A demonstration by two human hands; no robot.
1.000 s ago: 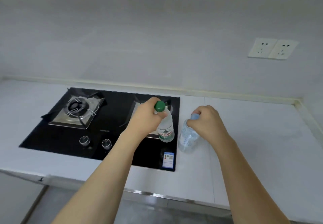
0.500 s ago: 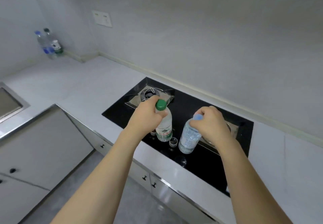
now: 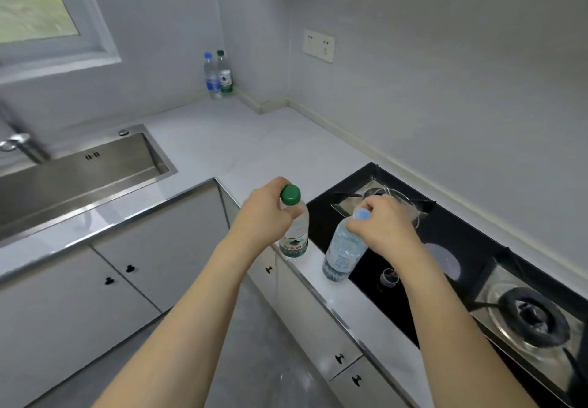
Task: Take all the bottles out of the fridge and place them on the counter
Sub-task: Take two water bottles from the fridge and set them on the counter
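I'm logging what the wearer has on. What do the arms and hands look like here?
Both forearms are bare, with no sleeves in view. The left hand and right hand wear no gloves, and no rings, watch or bracelet show. No markings are visible.

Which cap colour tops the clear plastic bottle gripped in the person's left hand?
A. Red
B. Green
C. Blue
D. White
B: the left hand grips the neck of a clear plastic bottle with a green cap, while the right hand holds the clear plastic bottle with a blue cap.
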